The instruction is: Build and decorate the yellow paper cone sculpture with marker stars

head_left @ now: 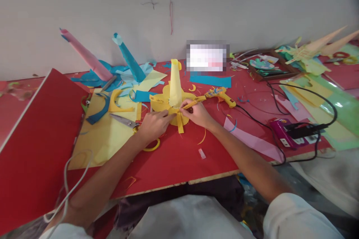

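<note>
Two hands meet at my yellow paper piece [175, 95], near the middle of the red desk [168, 168]: a rolled tube [175, 82] rising nearly upright from a flat, petal-edged base [162, 101]. I judge it very light, springy rather than stiff, and easy to crease; squeezing the tube would probably dent it, so I'd take hold by the base's edge or low down where tube and base meet. My left hand [157, 122] comes in from the near left, knuckles up, fingertips bearing on the base's near edge; whether its thumb grips underneath I cannot tell. My right hand [198, 114] comes from the near right, thumb and fingers pinching a narrow yellow strip [198, 99] close to its near left end. That strip seems limp enough to want a light pinch. Its far right end points toward the glue gun [220, 94], lying on the desk.
</note>
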### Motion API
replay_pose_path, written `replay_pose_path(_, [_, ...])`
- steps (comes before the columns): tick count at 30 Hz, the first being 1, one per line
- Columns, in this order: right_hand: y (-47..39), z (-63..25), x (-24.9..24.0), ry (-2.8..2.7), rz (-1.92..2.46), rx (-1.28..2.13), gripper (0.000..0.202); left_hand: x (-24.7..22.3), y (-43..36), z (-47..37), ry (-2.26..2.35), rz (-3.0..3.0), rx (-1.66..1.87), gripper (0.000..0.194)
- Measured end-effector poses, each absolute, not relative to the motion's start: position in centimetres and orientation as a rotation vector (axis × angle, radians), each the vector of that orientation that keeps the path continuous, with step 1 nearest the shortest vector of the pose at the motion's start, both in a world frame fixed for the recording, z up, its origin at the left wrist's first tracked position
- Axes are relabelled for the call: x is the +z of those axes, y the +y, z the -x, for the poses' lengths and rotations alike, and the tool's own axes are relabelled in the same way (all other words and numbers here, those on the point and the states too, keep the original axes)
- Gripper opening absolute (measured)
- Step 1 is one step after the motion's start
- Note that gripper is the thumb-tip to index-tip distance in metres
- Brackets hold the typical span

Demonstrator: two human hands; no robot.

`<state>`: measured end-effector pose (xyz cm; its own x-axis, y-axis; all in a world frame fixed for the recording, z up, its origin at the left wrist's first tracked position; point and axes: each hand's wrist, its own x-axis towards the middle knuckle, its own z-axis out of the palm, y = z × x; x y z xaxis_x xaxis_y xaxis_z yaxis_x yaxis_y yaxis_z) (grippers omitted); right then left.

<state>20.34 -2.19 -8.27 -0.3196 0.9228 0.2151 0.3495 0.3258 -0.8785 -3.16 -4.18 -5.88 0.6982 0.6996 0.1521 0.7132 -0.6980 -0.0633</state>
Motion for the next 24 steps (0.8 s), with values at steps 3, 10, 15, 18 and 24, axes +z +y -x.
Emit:
replay_pose_path(3, [-2.15,-20.27,-8.37,-1.843,1.135,0.952,0.012,-5.84,-4.13,3.11,-1.164,2.811,-0.149,0.038])
replay_pose_path(10, [-2.2,-20.28,-8.43,-1.826,1.138,1.004,0.013,-5.77,-4.18,3.09,-1.152,2.789,-0.127,0.037])
replay_pose_path(15, [-2.31,-20.32,-8.03,-1.866,1.132,0.916,0.013,-5.99,-4.14,3.21,-1.141,2.782,-0.166,0.038])
replay_pose_path(18, [-2.36,-20.28,-7.99,-1.88,1.156,0.883,0.012,-6.11,-4.08,3.25,-1.146,2.785,-0.16,0.039])
replay_pose_path(24, [-2.33,-20.3,-8.27,-1.856,1.185,0.895,0.007,-5.88,-4.16,3.17,-1.163,2.809,-0.092,0.039])
